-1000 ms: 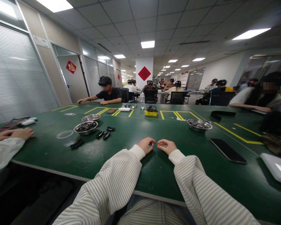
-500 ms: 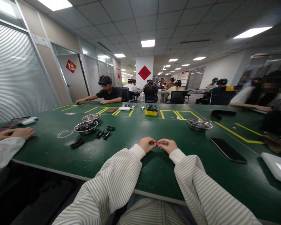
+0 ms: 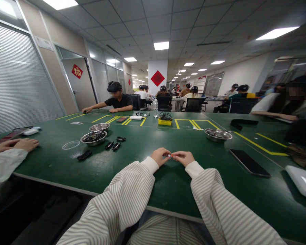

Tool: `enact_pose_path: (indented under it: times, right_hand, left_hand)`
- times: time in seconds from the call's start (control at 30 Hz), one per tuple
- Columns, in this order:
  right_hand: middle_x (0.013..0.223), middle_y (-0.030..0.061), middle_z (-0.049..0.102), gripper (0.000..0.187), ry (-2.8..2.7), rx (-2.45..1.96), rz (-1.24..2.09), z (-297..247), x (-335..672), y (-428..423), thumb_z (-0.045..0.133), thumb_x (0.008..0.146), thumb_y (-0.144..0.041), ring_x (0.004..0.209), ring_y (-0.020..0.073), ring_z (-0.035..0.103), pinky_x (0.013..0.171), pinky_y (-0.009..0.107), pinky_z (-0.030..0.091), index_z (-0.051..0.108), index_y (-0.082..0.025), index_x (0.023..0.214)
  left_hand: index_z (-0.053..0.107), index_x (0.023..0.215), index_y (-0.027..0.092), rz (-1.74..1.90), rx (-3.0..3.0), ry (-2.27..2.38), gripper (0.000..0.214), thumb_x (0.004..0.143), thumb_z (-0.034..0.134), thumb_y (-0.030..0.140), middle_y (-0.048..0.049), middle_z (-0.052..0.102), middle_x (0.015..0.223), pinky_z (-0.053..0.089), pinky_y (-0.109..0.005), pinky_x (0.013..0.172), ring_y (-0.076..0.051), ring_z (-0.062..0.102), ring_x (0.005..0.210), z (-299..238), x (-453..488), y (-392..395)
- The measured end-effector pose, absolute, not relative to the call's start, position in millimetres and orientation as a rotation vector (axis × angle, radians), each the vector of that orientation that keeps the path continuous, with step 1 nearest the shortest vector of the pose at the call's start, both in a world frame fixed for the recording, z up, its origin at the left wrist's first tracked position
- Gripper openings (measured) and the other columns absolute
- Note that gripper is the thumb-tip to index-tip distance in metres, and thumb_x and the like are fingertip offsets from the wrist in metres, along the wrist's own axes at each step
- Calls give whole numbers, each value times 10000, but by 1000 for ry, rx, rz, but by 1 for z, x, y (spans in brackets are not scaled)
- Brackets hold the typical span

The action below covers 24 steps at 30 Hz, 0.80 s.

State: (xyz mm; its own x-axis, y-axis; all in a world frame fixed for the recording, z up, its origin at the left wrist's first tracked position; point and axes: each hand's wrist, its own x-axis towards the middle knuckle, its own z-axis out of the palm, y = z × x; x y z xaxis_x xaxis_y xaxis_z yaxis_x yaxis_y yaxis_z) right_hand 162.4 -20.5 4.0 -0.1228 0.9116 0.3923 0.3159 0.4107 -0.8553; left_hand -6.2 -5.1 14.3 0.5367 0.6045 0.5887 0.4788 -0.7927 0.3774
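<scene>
Just above the green table [image 3: 132,177], my left hand [image 3: 161,157] is closed in a pinch on a small part [image 3: 169,155] with black, white and orange-red on it. It is too small to name its kind. From the other side my right hand [image 3: 184,158] pinches the orange-red end of the same part, fingertips close to those of the left. Off to the left lie several black plastic pieces [image 3: 116,146]. Behind them stands a metal bowl [image 3: 84,142] filled with dark parts, touching a second metal bowl [image 3: 107,128].
A third metal bowl [image 3: 218,139] stands to the right, with a dark phone [image 3: 249,163] nearer me. Toward the back are a yellow box of cables [image 3: 164,122] and a water bottle [image 3: 155,108]. Another person's hands [image 3: 25,144] rest at the left; a co-worker [image 3: 118,100] sits across.
My hands have drawn slightly apart, and more of the small part shows between the fingertips. Both hands keep their pinch. The rest of the table looks the same.
</scene>
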Motion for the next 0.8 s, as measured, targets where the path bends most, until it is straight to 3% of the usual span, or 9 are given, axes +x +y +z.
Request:
enact_pose_path:
  times: [0.3, 0.43, 0.57, 0.8]
  right_hand:
    - [544, 35, 613, 162, -1606, -1093, 746, 4, 160, -20, 596, 544, -268, 494, 137, 563, 518, 257, 479, 601, -131, 630]
    - [587, 42, 628, 154, -1647, -1130, 690, 4, 162, -19, 592, 541, -266, 554, 154, 579, 567, 267, 478, 612, -137, 623]
    - [665, 59, 644, 177, -1725, -1149, 692, 5, 165, -18, 578, 552, -270, 626, 170, 589, 624, 279, 474, 631, -136, 656]
    - [769, 56, 645, 269, -1854, -1177, 743, 8, 166, -19, 542, 599, -281, 699, 170, 585, 612, 270, 472, 622, -156, 824]
  left_hand:
    - [526, 838, 160, 1087, 2652, 898, 178, 689, 499, 254, 1, 512, 713, 407, -187, 631, -80, 481, 656, 15, -6, -7]
    - [496, 943, 172, 1086, 2740, 866, 247, 713, 467, 257, -8, 521, 758, 406, -192, 658, -84, 489, 685, 15, -8, -8]
    - [526, 921, 204, 1026, 2856, 856, 217, 745, 415, 266, -15, 526, 810, 400, -190, 672, -88, 494, 724, 16, -9, -10]
    - [542, 915, 245, 885, 2820, 1438, 222, 756, 389, 258, -24, 522, 833, 384, -215, 667, -125, 483, 786, 21, -23, 8]
